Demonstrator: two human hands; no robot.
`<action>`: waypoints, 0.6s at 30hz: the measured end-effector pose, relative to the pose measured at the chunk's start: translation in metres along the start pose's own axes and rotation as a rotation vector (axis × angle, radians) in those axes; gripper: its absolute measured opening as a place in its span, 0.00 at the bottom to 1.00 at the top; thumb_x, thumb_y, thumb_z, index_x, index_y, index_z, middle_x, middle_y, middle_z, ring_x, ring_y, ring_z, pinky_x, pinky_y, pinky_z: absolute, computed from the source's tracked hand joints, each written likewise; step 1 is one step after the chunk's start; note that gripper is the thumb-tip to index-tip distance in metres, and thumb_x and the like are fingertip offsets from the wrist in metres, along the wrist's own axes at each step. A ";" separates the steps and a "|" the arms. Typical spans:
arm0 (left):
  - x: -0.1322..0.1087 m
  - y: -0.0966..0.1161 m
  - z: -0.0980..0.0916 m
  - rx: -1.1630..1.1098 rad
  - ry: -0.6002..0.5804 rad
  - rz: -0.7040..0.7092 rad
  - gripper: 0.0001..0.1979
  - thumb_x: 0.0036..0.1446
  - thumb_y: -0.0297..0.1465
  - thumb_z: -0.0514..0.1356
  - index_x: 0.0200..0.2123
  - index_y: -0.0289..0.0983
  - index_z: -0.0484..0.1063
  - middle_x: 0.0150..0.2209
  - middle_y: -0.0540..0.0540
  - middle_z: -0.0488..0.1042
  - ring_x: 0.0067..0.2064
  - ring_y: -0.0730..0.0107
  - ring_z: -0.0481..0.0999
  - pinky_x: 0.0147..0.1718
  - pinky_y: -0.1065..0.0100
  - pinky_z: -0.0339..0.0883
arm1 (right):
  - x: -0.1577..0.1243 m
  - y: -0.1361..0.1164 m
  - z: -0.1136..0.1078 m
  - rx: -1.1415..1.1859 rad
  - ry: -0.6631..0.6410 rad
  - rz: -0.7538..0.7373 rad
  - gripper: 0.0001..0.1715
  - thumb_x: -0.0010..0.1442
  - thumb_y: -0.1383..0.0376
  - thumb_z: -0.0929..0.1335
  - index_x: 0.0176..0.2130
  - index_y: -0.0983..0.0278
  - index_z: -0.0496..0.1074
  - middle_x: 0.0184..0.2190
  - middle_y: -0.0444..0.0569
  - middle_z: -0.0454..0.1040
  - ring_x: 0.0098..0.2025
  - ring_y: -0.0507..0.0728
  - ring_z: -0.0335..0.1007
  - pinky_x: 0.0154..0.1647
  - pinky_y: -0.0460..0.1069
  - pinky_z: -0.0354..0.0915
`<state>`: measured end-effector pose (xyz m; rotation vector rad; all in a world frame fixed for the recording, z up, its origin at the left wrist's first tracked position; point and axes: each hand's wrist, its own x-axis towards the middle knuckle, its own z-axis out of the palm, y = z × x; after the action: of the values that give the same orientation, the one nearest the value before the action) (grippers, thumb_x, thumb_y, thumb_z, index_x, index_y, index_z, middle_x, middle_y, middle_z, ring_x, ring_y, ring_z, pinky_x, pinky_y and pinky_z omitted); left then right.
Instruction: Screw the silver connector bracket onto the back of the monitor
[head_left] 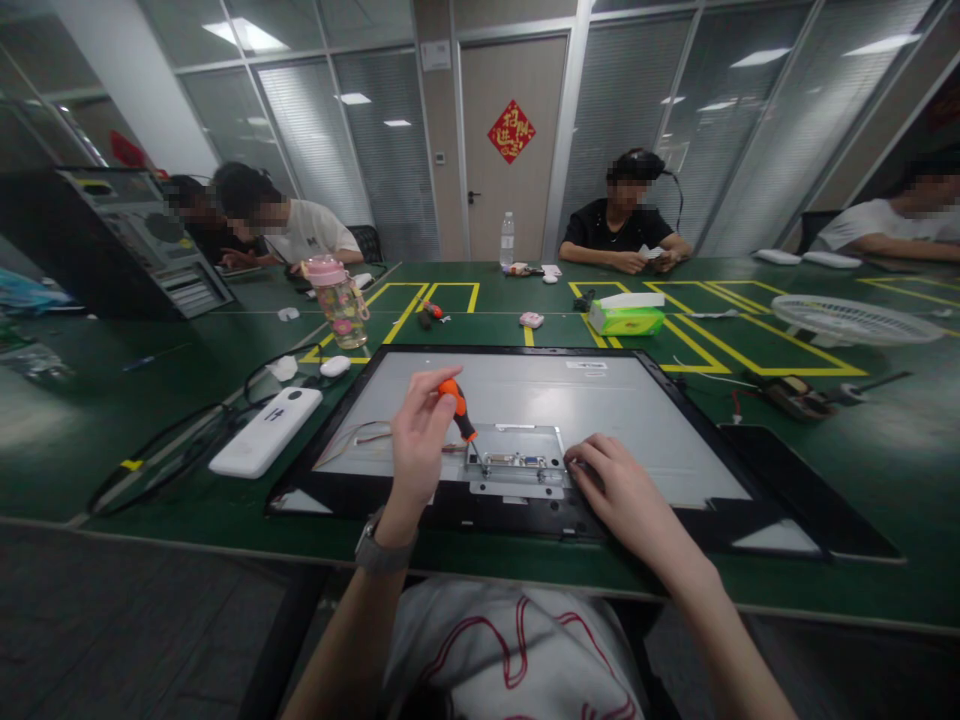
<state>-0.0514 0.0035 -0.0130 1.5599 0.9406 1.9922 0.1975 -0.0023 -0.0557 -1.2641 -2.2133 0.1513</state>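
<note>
My left hand (420, 430) is closed around the orange and black handle of a screwdriver (459, 408). The screwdriver tilts, and its tip meets the left part of a metal bracket (517, 440) with a row of connector ports. Beneath the bracket lies a flat display panel (637, 430), its silvery back up inside a black frame. At the bracket's right edge, my right hand (619, 490) has its fingers bent and touching the metal. Thin cables (367, 430) run across the panel left of the bracket.
Left of the panel lie a white power bank (266, 432), black cables (161, 450) and a pink-lidded bottle (335, 305). Beyond it are a green tissue pack (627, 315) and small tools (431, 312). A black flat piece (810, 490) lies right. Several people sit across the table.
</note>
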 end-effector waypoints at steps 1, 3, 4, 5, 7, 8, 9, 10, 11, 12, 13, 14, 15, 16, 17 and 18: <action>0.000 0.000 0.000 -0.028 -0.002 -0.026 0.13 0.63 0.35 0.57 0.48 0.41 0.77 0.41 0.45 0.75 0.39 0.71 0.75 0.42 0.69 0.69 | 0.000 0.000 0.000 0.000 -0.003 0.000 0.11 0.65 0.69 0.61 0.37 0.62 0.72 0.36 0.52 0.72 0.39 0.61 0.69 0.43 0.56 0.68; 0.000 -0.001 0.000 -0.066 -0.007 -0.065 0.15 0.65 0.36 0.55 0.51 0.41 0.75 0.41 0.45 0.76 0.42 0.69 0.76 0.45 0.67 0.69 | 0.000 0.000 0.000 0.001 -0.011 0.001 0.11 0.65 0.69 0.61 0.38 0.61 0.71 0.36 0.52 0.72 0.39 0.61 0.69 0.43 0.56 0.68; 0.000 -0.001 0.000 -0.061 -0.008 -0.064 0.15 0.64 0.36 0.56 0.50 0.41 0.75 0.40 0.45 0.76 0.42 0.69 0.76 0.45 0.68 0.69 | 0.000 0.000 0.000 0.000 -0.014 0.003 0.11 0.65 0.69 0.60 0.38 0.61 0.71 0.36 0.51 0.72 0.40 0.61 0.69 0.44 0.56 0.68; 0.001 0.000 0.000 -0.040 -0.010 -0.047 0.14 0.62 0.35 0.58 0.50 0.40 0.75 0.39 0.45 0.76 0.40 0.70 0.76 0.43 0.69 0.70 | 0.000 0.000 -0.001 -0.001 -0.018 0.005 0.11 0.65 0.69 0.60 0.38 0.61 0.71 0.36 0.52 0.72 0.40 0.61 0.69 0.44 0.56 0.68; 0.001 0.000 0.001 0.021 0.000 0.015 0.12 0.58 0.34 0.63 0.46 0.40 0.77 0.38 0.47 0.74 0.36 0.73 0.74 0.38 0.71 0.70 | 0.001 0.000 -0.001 -0.001 -0.024 0.009 0.11 0.65 0.69 0.61 0.37 0.62 0.71 0.36 0.52 0.71 0.40 0.61 0.69 0.43 0.56 0.68; 0.001 0.001 0.001 0.043 0.007 0.042 0.11 0.57 0.34 0.64 0.44 0.40 0.77 0.38 0.47 0.73 0.35 0.73 0.73 0.37 0.72 0.69 | 0.001 0.000 -0.001 -0.002 -0.024 0.010 0.11 0.65 0.69 0.61 0.37 0.62 0.71 0.36 0.52 0.71 0.39 0.61 0.69 0.43 0.57 0.68; 0.001 0.001 0.001 0.047 0.014 0.053 0.11 0.58 0.34 0.63 0.43 0.40 0.78 0.39 0.46 0.73 0.36 0.73 0.73 0.37 0.71 0.69 | 0.001 0.000 -0.001 -0.002 -0.021 0.008 0.11 0.65 0.69 0.61 0.37 0.62 0.71 0.36 0.52 0.71 0.39 0.61 0.69 0.43 0.57 0.68; 0.001 0.001 0.001 0.035 0.019 0.044 0.11 0.60 0.35 0.61 0.44 0.39 0.78 0.40 0.45 0.73 0.38 0.71 0.74 0.39 0.70 0.70 | 0.001 0.000 -0.001 -0.003 -0.015 0.005 0.11 0.65 0.69 0.61 0.37 0.62 0.72 0.36 0.52 0.72 0.39 0.61 0.69 0.43 0.57 0.68; 0.001 0.001 0.000 0.014 0.020 0.019 0.12 0.62 0.36 0.58 0.46 0.39 0.77 0.41 0.44 0.74 0.41 0.69 0.75 0.41 0.69 0.70 | 0.001 0.000 -0.001 -0.003 -0.008 0.001 0.11 0.65 0.69 0.61 0.37 0.62 0.72 0.35 0.52 0.72 0.39 0.61 0.69 0.42 0.57 0.68; 0.001 0.001 0.000 -0.007 0.016 -0.013 0.14 0.64 0.36 0.56 0.47 0.39 0.76 0.41 0.44 0.75 0.42 0.68 0.75 0.43 0.68 0.70 | 0.000 0.000 0.000 -0.004 0.000 -0.004 0.11 0.64 0.69 0.61 0.37 0.62 0.72 0.35 0.52 0.72 0.39 0.61 0.69 0.42 0.57 0.68; 0.000 0.002 0.000 -0.022 0.009 -0.038 0.15 0.64 0.36 0.55 0.49 0.39 0.76 0.41 0.43 0.76 0.42 0.68 0.76 0.43 0.68 0.70 | 0.000 0.000 0.000 -0.003 0.004 -0.008 0.11 0.64 0.69 0.61 0.37 0.62 0.72 0.35 0.52 0.72 0.38 0.61 0.69 0.42 0.57 0.68; 0.000 0.002 0.000 -0.023 0.008 -0.043 0.14 0.64 0.36 0.56 0.48 0.39 0.76 0.40 0.44 0.76 0.41 0.69 0.76 0.42 0.69 0.70 | 0.000 0.001 0.000 -0.001 0.007 -0.011 0.11 0.64 0.69 0.61 0.37 0.62 0.72 0.35 0.52 0.72 0.38 0.61 0.69 0.42 0.56 0.68; 0.000 0.002 0.000 -0.012 0.011 -0.028 0.13 0.62 0.36 0.59 0.47 0.39 0.76 0.39 0.45 0.75 0.38 0.71 0.75 0.39 0.70 0.70 | 0.000 0.001 0.001 0.000 0.009 -0.012 0.11 0.64 0.69 0.61 0.37 0.62 0.72 0.35 0.52 0.72 0.38 0.61 0.69 0.42 0.56 0.68; 0.001 0.002 0.001 0.004 0.015 -0.004 0.12 0.60 0.35 0.61 0.46 0.40 0.77 0.38 0.47 0.74 0.36 0.73 0.74 0.37 0.73 0.69 | 0.000 0.001 0.001 0.000 0.009 -0.011 0.11 0.64 0.69 0.61 0.37 0.62 0.72 0.35 0.52 0.72 0.38 0.61 0.69 0.42 0.56 0.68; 0.001 0.003 0.001 0.010 0.017 0.019 0.11 0.58 0.34 0.63 0.44 0.40 0.78 0.38 0.47 0.74 0.35 0.74 0.73 0.35 0.74 0.69 | 0.000 0.001 0.001 0.001 0.006 -0.009 0.11 0.65 0.69 0.61 0.37 0.62 0.72 0.35 0.52 0.72 0.38 0.61 0.69 0.42 0.56 0.68; 0.001 0.003 0.001 -0.003 0.015 0.029 0.10 0.58 0.34 0.63 0.43 0.40 0.78 0.38 0.47 0.73 0.35 0.75 0.73 0.35 0.74 0.69 | 0.000 0.001 0.001 0.000 0.001 -0.005 0.11 0.65 0.69 0.60 0.37 0.62 0.72 0.35 0.52 0.72 0.38 0.61 0.69 0.42 0.56 0.68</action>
<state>-0.0507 0.0025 -0.0102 1.5674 0.9251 2.0265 0.1981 -0.0016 -0.0570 -1.2582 -2.2158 0.1489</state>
